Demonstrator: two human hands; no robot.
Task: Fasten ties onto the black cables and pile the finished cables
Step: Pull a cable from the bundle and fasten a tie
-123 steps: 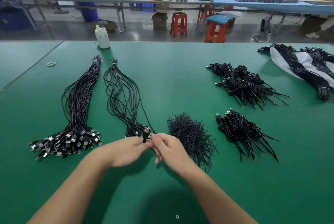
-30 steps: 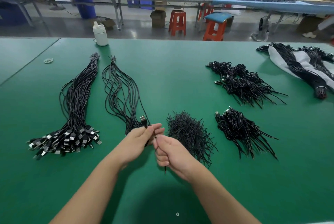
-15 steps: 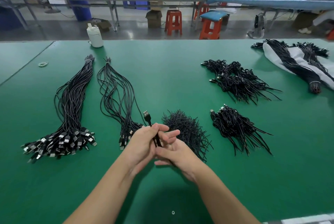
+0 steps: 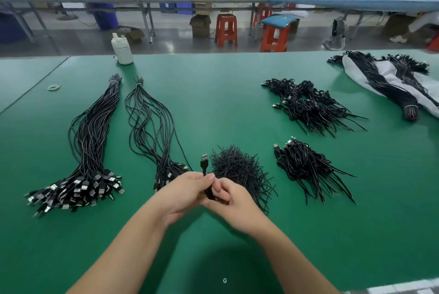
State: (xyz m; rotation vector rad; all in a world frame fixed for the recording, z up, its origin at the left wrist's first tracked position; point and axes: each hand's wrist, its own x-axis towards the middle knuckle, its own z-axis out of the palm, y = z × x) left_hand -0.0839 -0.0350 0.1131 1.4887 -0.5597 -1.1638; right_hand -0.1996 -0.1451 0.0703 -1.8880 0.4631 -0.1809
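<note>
Since the frame before, both hands have come closer together and the fingers of the right hand, which were partly spread, are now curled in; the plug stays pointing up above them.

How the cable is folded inside the hands is hidden, and only a short dark part shows between the fingers. Whether a tie is already around it, I cannot tell. The fingertips of the right hand are a little blurred.

The left hand pinches the cable just under the plug, with the thumb tip pressed on it. The right hand is curled around the lower part of the same cable, and it touches the left hand.

Just behind the right hand lies the heap of ties; its near edge is covered by that hand. Further right of the hands is a small pile of finished cables, and a bigger pile lies beyond it. Just behind the left hand is a loose bunch of cables, whose plugs are partly hidden by the hand. Well to the left is a thick bunch. All rest on the green table. At the far right edge, more cables on a white sheet are cut off.
</note>
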